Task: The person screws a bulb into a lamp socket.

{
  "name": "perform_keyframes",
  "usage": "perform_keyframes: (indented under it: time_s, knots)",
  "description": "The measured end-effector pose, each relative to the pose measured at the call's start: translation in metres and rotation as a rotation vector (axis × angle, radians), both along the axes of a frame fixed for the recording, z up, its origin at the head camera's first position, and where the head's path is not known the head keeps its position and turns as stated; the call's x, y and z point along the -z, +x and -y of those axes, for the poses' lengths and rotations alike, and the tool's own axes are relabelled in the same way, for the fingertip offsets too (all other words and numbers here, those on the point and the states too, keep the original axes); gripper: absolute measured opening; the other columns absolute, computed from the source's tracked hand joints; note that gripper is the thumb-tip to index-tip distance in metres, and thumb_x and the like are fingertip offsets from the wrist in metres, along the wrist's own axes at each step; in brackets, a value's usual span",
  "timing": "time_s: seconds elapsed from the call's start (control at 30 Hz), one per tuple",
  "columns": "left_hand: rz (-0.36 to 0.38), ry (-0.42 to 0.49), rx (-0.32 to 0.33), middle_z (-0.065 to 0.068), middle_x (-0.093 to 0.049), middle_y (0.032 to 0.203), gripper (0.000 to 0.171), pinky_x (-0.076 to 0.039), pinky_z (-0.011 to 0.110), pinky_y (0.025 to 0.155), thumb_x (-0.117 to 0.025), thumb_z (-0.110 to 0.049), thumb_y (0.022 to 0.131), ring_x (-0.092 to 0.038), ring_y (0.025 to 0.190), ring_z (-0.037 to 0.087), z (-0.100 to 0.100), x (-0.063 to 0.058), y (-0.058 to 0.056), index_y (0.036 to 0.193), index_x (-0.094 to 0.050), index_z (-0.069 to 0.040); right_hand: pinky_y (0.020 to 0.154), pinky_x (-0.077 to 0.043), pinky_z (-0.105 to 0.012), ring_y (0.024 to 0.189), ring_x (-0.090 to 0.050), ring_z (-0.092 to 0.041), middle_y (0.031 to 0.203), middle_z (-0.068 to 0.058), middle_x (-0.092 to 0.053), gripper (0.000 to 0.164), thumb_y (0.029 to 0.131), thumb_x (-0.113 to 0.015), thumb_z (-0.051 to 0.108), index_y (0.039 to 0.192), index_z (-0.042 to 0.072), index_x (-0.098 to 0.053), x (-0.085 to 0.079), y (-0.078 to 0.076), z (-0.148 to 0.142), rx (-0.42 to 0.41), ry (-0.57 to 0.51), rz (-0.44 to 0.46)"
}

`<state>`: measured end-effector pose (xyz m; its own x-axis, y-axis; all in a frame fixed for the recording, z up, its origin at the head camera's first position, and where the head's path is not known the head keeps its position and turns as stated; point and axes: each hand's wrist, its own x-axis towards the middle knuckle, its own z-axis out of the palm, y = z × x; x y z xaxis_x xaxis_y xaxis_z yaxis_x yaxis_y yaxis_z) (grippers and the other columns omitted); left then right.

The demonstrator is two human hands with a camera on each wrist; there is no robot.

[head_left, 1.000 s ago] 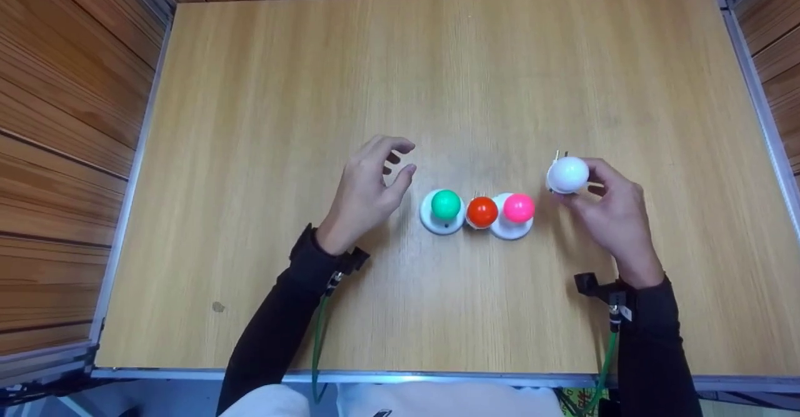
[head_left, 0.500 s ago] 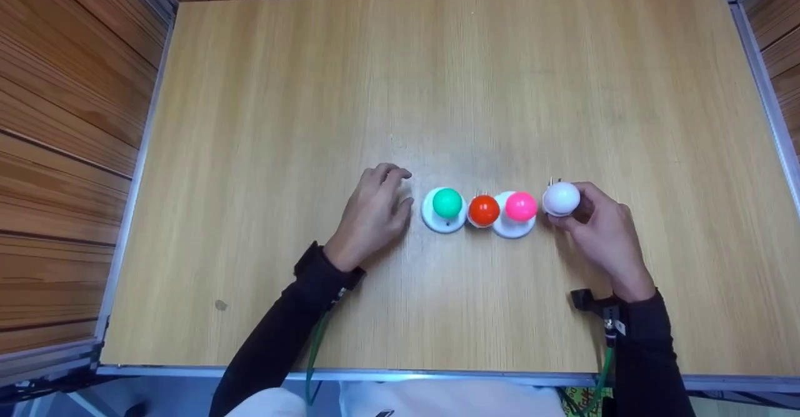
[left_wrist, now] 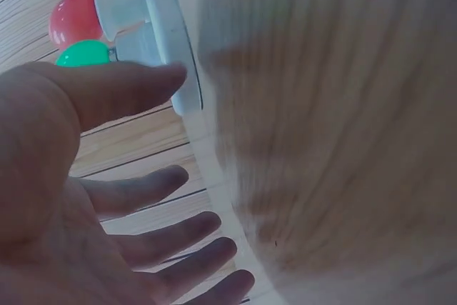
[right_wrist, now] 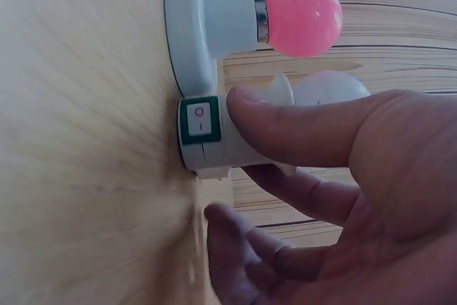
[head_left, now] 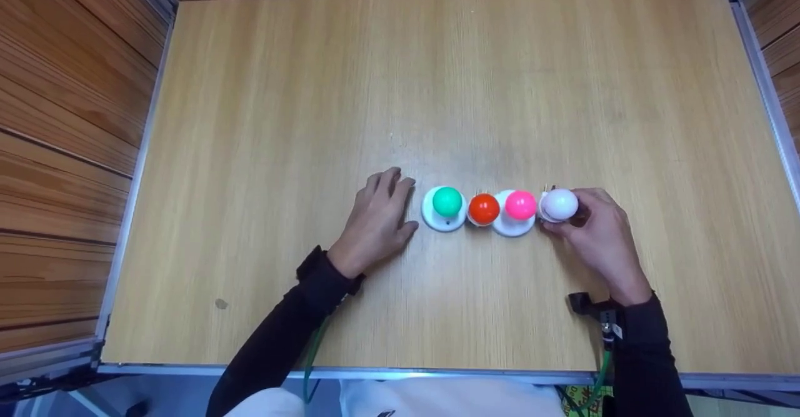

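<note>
My right hand (head_left: 597, 236) grips a plug-in lamp socket (right_wrist: 239, 133) with a rocker switch, carrying a white bulb (head_left: 559, 204). Thumb and fingers close round the socket's body, whose end is right at the tabletop. It sits directly beside the round white base (right_wrist: 189, 30) bearing a pink bulb (head_left: 520, 205). Further left in the row come a red bulb (head_left: 484, 209) in a similar plug-in socket and a green bulb (head_left: 447, 202) on another round base (head_left: 441, 224). Just left of that base, my left hand (head_left: 375, 220) lies low over the table, fingers loosely spread, holding nothing.
The wooden table (head_left: 375, 92) has a metal front edge (head_left: 437, 376). Wood-panelled walls (head_left: 62, 154) stand at the left, back and right. A green cable (head_left: 314, 348) runs from each wrist camera strap down over the front edge.
My right hand has brought the white bulb and its socket down and left, next to the pink bulb's base. The left hand has lowered to the table beside the green bulb's base.
</note>
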<state>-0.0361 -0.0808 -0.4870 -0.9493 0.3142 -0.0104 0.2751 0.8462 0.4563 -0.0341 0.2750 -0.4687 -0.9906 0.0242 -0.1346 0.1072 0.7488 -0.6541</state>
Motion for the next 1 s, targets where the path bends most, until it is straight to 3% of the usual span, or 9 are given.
perform_keyframes:
  time_s: [0.3,0.5,0.73,1.0]
  knots:
    - [0.061,-0.042,0.001,0.021,-0.047,0.160,0.071,-0.049,0.061,0.117,-0.084,-0.031,0.091,-0.046,0.148,0.041,-0.004,0.000,-0.001,0.150,-0.054,-0.007,0.106,-0.046,-0.054,0.119,-0.062,-0.041,0.127,-0.027,-0.068,0.050,0.083,-0.089,0.007,0.126,-0.002,-0.067,0.002,-0.001,0.008,-0.017,-0.028,0.027]
    - [0.064,-0.063,0.005,0.021,-0.047,0.160,0.066,-0.051,0.060,0.116,-0.082,-0.031,0.093,-0.046,0.148,0.041,-0.002,0.001,-0.002,0.148,-0.056,-0.006,0.104,-0.047,-0.052,0.118,-0.065,-0.042,0.125,-0.026,-0.071,0.051,0.081,-0.090,0.006,0.125,-0.002,-0.067,0.006,-0.003,0.018,-0.040,-0.015,-0.036]
    - [0.093,-0.063,0.001,0.019,-0.045,0.163,0.067,-0.050,0.058,0.117,-0.080,-0.032,0.095,-0.046,0.148,0.040,0.000,0.001,-0.005,0.154,-0.055,-0.012,0.107,-0.049,-0.059,0.121,-0.066,-0.045,0.126,-0.028,-0.072,0.054,0.080,-0.092,0.008,0.126,-0.003,-0.066,0.009,-0.005,0.028,-0.063,-0.023,-0.046]
    - [0.117,-0.059,0.017,0.019,-0.040,0.167,0.082,-0.049,0.058,0.116,-0.086,-0.041,0.088,-0.044,0.148,0.041,0.001,-0.001,-0.009,0.159,-0.051,-0.018,0.107,-0.047,-0.055,0.119,-0.065,-0.042,0.123,-0.025,-0.072,0.058,0.076,-0.095,0.010,0.125,0.000,-0.066,0.009,-0.005,0.031,-0.084,-0.033,-0.029]
